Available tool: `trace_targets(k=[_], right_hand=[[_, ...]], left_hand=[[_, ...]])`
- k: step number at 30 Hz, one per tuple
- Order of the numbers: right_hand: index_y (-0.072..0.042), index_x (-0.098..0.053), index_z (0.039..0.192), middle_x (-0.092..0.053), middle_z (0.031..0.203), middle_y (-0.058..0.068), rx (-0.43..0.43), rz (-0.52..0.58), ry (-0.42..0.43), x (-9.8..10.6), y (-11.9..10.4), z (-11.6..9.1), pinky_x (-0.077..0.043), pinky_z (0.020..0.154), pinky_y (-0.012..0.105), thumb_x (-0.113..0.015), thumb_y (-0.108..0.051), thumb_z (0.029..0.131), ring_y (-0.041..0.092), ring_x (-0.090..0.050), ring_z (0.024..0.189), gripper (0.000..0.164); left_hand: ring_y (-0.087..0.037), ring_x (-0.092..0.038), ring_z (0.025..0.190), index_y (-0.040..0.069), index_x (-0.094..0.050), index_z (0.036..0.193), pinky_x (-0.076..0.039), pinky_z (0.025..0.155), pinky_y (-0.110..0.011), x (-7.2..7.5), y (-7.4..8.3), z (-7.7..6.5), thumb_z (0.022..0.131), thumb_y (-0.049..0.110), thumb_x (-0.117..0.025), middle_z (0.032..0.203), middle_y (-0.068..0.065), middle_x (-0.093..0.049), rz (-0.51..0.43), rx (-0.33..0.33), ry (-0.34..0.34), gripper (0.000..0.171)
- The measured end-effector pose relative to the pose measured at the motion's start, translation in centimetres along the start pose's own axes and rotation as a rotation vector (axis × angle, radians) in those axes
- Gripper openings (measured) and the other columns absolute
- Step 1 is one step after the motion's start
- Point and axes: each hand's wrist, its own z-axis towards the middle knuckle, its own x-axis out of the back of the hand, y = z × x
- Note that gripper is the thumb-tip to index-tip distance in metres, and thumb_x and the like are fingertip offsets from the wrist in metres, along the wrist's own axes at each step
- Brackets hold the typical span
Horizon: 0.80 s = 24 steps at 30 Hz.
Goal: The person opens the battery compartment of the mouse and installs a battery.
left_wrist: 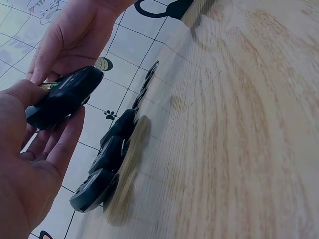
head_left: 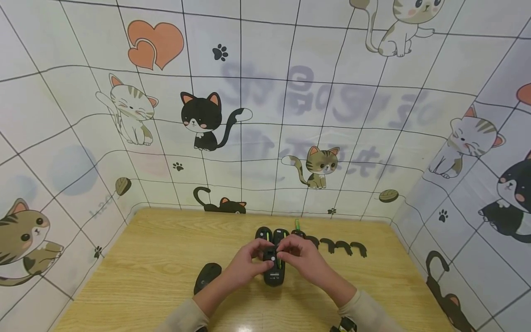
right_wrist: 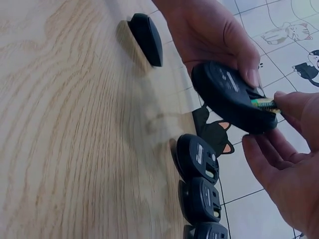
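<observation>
A black computer mouse (head_left: 274, 277) is held underside up above the table, its battery compartment exposed. My left hand (head_left: 249, 263) grips it, thumb on the underside and fingers beneath, as the right wrist view shows. My right hand (head_left: 306, 262) pinches the outer end of a green-and-yellow battery (right_wrist: 264, 104) between thumb and finger. That battery lies partly in the compartment, its end tilted up out of it. Other right fingers touch or sit close under the mouse (right_wrist: 224, 94). In the left wrist view, my left hand (left_wrist: 30, 169) partly hides the battery.
Behind the hands, several upturned mice (head_left: 263, 234) stand in a row, batteries showing in some. Curved black covers (head_left: 343, 247) lie to their right. Another black mouse (head_left: 207, 275) rests left, beside my left forearm. A cat-patterned curtain (head_left: 265, 138) surrounds the wooden table (head_left: 157, 258).
</observation>
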Motion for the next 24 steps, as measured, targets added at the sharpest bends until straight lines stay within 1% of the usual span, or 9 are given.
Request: trace_targets(k=[3, 7, 12, 16, 20, 24], right_hand=[[-0.012, -0.077, 0.110, -0.071, 0.117, 0.008, -0.008, 0.020, 0.005, -0.1, 0.0, 0.0, -0.061, 0.093, 0.030, -0.079, -0.013, 0.104, 0.020, -0.070, 0.108, 0.007], [-0.011, -0.077, 0.110, -0.071, 0.118, 0.010, 0.002, 0.028, 0.014, -0.3, 0.0, 0.0, -0.061, 0.091, 0.029, -0.079, -0.012, 0.104, 0.021, -0.069, 0.107, 0.006], [-0.007, -0.075, 0.109, -0.069, 0.119, 0.013, 0.056, 0.042, 0.038, -0.6, 0.2, -0.1, -0.063, 0.093, 0.030, -0.079, -0.008, 0.103, 0.022, -0.069, 0.110, 0.007], [-0.004, -0.076, 0.108, -0.068, 0.119, 0.013, 0.079, 0.048, 0.071, -0.9, 0.2, -0.3, -0.064, 0.094, 0.030, -0.079, -0.005, 0.102, 0.022, -0.070, 0.110, 0.006], [-0.005, -0.076, 0.109, -0.070, 0.120, 0.011, 0.055, 0.038, 0.101, -1.0, 0.1, -0.4, -0.064, 0.095, 0.031, -0.080, -0.006, 0.102, 0.023, -0.071, 0.111, 0.008], [-0.006, -0.073, 0.124, -0.075, 0.126, 0.008, -0.018, 0.024, 0.114, -1.1, -0.1, -0.4, -0.062, 0.098, 0.029, -0.080, -0.011, 0.103, 0.027, -0.072, 0.120, 0.022]], left_hand=[[-0.024, -0.067, 0.103, 0.014, -0.069, 0.138, -0.057, 0.087, -0.032, 0.1, -0.2, 0.1, 0.100, 0.015, -0.083, 0.117, -0.004, -0.072, 0.028, -0.017, 0.010, 0.040], [-0.024, -0.068, 0.102, 0.015, -0.069, 0.137, -0.059, 0.086, -0.032, 0.1, -0.4, 0.2, 0.100, 0.014, -0.083, 0.114, -0.004, -0.071, 0.037, -0.022, 0.013, 0.040], [-0.025, -0.068, 0.104, 0.018, -0.069, 0.137, -0.059, 0.086, -0.032, 0.1, -0.3, 0.2, 0.100, 0.014, -0.083, 0.115, -0.002, -0.072, 0.048, -0.018, 0.023, 0.040], [-0.026, -0.069, 0.105, 0.020, -0.069, 0.137, -0.060, 0.085, -0.032, 0.0, -0.2, 0.3, 0.101, 0.015, -0.083, 0.116, -0.001, -0.072, 0.045, -0.018, 0.026, 0.039], [-0.024, -0.069, 0.104, 0.020, -0.069, 0.137, -0.060, 0.083, -0.032, 0.0, -0.1, 0.3, 0.101, 0.016, -0.082, 0.114, -0.001, -0.072, 0.042, -0.015, 0.027, 0.039], [-0.025, -0.069, 0.103, 0.019, -0.069, 0.137, -0.059, 0.083, -0.032, -0.1, -0.1, 0.4, 0.101, 0.016, -0.083, 0.113, -0.002, -0.072, 0.041, -0.018, 0.025, 0.039]])
